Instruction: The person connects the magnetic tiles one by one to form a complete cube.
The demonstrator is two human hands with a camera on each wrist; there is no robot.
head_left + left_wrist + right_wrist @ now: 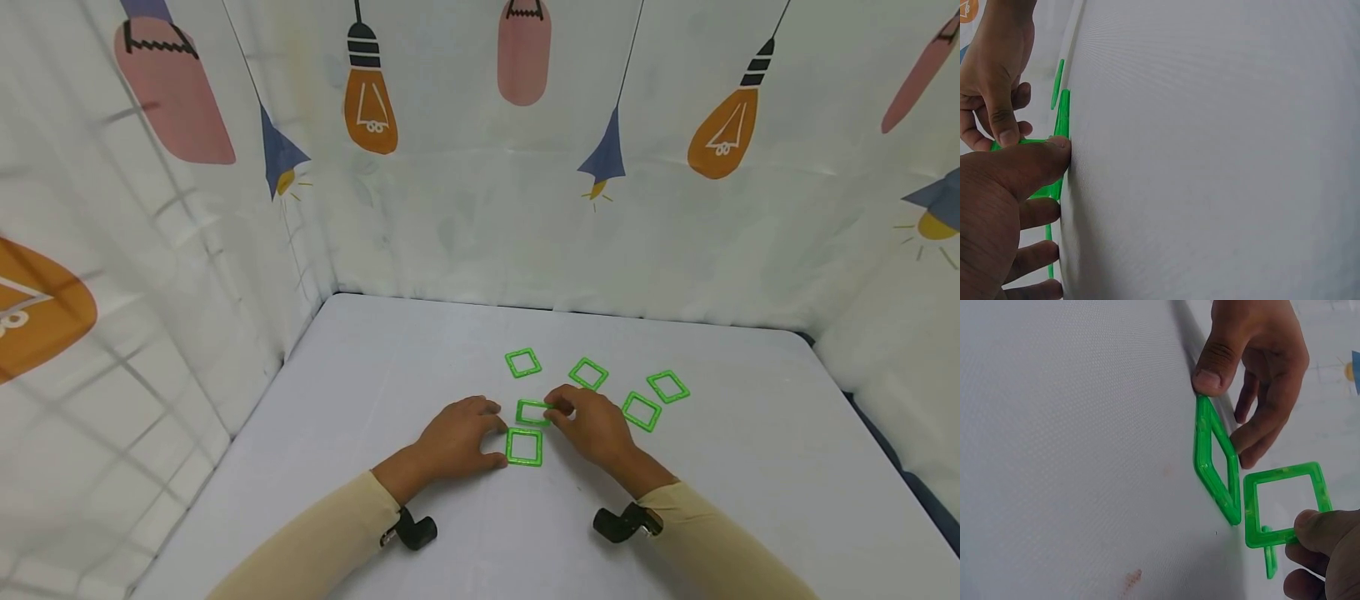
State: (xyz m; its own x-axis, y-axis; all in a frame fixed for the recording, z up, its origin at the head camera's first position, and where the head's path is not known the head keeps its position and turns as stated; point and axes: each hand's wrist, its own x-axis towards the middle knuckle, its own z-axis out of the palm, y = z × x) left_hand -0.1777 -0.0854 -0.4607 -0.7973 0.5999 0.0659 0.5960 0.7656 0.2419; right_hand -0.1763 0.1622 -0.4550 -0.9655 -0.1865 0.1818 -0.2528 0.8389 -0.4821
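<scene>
In the head view, a green translucent square frame (524, 462) lies flat on the white table. My left hand (461, 437) holds it at the left side, thumb at the near corner and index finger at the far one. My right hand (596, 425) pinches a second green square frame (519, 412) by its right side, thumb in front. In the right wrist view this pinched frame (1251, 512) is tilted up, close by the far edge of the flat frame (1202, 440). The left thumb hides part of both frames in the left wrist view.
Further green square frames lie beyond and to the right: one frame (528, 374) at the back, another frame (597, 367) beside it, and two more (677, 397) right of my right hand. Patterned fabric (465, 225) hangs along the table's back and sides.
</scene>
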